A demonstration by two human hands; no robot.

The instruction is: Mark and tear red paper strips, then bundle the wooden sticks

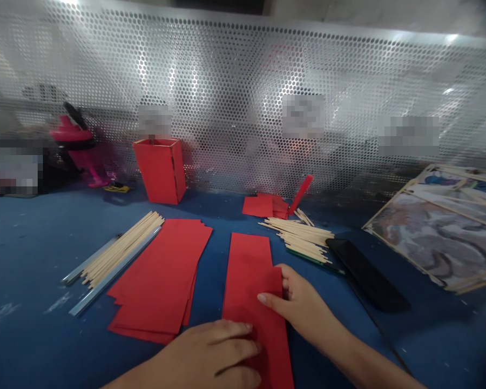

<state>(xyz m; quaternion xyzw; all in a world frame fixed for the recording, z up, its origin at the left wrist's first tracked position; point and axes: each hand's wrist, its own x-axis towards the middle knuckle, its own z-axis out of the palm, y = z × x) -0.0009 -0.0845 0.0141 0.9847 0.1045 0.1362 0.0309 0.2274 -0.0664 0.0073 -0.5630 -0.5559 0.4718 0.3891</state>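
Note:
Two long red card pieces lie in front of me, one overlapping the other; the far part of the lower red piece (249, 254) shows on the blue table (32, 243). My left hand (222, 354) rests with its fingers spread on the near part of the red card. My right hand (294, 300) pinches the far end of the upper red piece (269, 335) between thumb and fingers, at its right edge. A stack of red card pieces (157, 281) lies to the left of my hands.
Wooden sticks (123, 246) lie between clear strips at left, more sticks (303, 235) at right beside a black case (368, 275). Behind stand a red box (160, 173) and a pink bottle (85, 154) before a perforated metal panel (235, 97). Framed artwork (445, 232) sits far right.

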